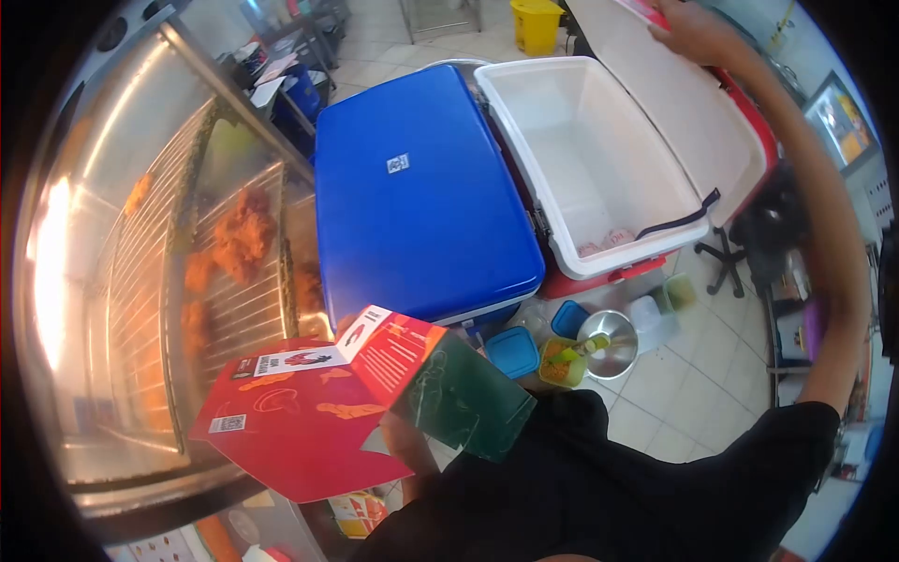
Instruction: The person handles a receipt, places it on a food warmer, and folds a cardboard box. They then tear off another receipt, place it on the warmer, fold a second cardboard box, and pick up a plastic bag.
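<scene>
A red and green cardboard takeaway box (309,403), printed with food drawings and a code square, is in my left hand (405,438). The box hides most of that hand. At the upper right, my right hand (698,33) grips the edge of the raised cooler lid (679,103), white inside and red outside. Below the lid stands the open cooler (520,122) with its white interior. A few small wrapped packets (613,238) lie at its near end, and a black strap (684,217) crosses its rim.
A blue-lidded cooler (421,197) stands left of the open one. At far left, a lit glass display case (140,281) holds fried pieces (242,234) on wire racks. Blue-lidded tubs (512,351) and a steel bowl (609,351) sit near my body. A yellow bin (536,26) is at the back.
</scene>
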`<state>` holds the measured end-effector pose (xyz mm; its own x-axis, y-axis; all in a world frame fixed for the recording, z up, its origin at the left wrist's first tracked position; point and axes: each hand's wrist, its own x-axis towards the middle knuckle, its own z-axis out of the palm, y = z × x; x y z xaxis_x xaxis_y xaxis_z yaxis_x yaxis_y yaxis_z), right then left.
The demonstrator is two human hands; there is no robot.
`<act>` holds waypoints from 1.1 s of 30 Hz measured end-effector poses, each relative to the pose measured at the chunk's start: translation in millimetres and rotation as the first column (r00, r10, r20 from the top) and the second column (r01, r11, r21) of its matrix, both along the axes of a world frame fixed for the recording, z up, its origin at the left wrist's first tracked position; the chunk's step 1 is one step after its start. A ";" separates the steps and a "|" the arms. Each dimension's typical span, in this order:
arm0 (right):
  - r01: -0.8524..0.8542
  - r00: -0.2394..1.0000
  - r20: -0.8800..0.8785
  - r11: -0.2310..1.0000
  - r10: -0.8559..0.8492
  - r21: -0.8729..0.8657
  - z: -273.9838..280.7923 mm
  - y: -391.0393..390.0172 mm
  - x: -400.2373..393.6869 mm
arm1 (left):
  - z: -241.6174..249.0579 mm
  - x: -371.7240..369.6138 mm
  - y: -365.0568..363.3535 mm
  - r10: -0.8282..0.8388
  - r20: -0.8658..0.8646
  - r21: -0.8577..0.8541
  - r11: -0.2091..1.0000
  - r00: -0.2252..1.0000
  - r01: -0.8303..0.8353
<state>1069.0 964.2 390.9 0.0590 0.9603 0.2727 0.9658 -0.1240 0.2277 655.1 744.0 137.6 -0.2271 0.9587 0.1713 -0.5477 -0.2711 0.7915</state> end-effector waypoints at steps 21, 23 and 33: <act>0.203 0.978 0.011 0.963 -0.208 0.178 -2.4 23.1 134.8 | -1.9 -3.4 13.7 -0.094 0.019 0.021 0.995 0.995 0.094; 0.217 0.976 -0.020 0.948 -0.219 0.233 -14.3 40.1 179.9 | -0.5 -3.7 16.1 -0.100 0.017 0.024 0.995 0.995 0.100; 0.239 0.965 0.063 0.951 -0.255 0.198 -35.0 28.0 299.7 | 4.8 5.6 21.2 -0.081 0.013 0.042 0.996 0.997 0.080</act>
